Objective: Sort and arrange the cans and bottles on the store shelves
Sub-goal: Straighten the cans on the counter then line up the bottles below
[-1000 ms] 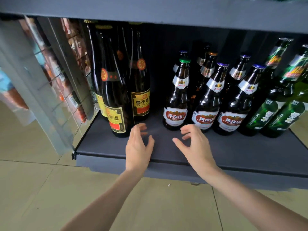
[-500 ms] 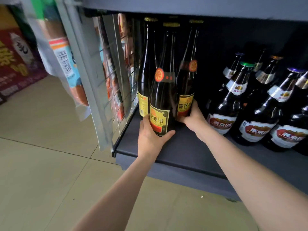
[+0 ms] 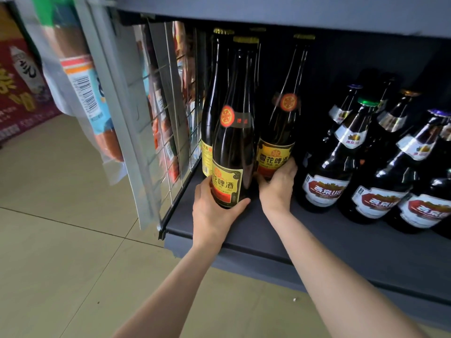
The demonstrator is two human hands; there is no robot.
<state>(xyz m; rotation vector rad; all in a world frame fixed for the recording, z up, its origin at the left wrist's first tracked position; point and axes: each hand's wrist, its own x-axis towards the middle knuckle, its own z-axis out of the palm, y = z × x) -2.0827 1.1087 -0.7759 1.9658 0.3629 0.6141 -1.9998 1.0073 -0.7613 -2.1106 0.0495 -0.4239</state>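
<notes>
Step in hand, by the look of it: squaring up the tall dark beer bottles at the left end of the grey shelf [image 3: 317, 242], close to the wire-mesh side panel [image 3: 170, 123].

Left hand [image 3: 214, 213] wrapped round the base of the front tall bottle [image 3: 231, 132], thumb across the foot below the yellow label, fingers behind. Right hand [image 3: 277, 184] curled round the base of the second tall bottle [image 3: 280, 123], fingers on the lower label. Both grips firm, low on the glass.

Front bottle near the shelf's front edge, second bottle just behind and to the right. More of the same kind further back, against the mesh [image 3: 211, 98]. Brown Yanjing bottles [image 3: 334, 167] in rows to the right, apart from the tall group.

Long axes vertical, caps up toward the shelf above, little headroom. Front label angled slightly left; second label roughly facing out.

Next move, probably: sliding or twisting both bottles into line, labels forward. Calls for keeping the bases flat on the shelf, little or no lifting given the tight clearance overhead, and no knocking glass on neighbouring glass.
</notes>
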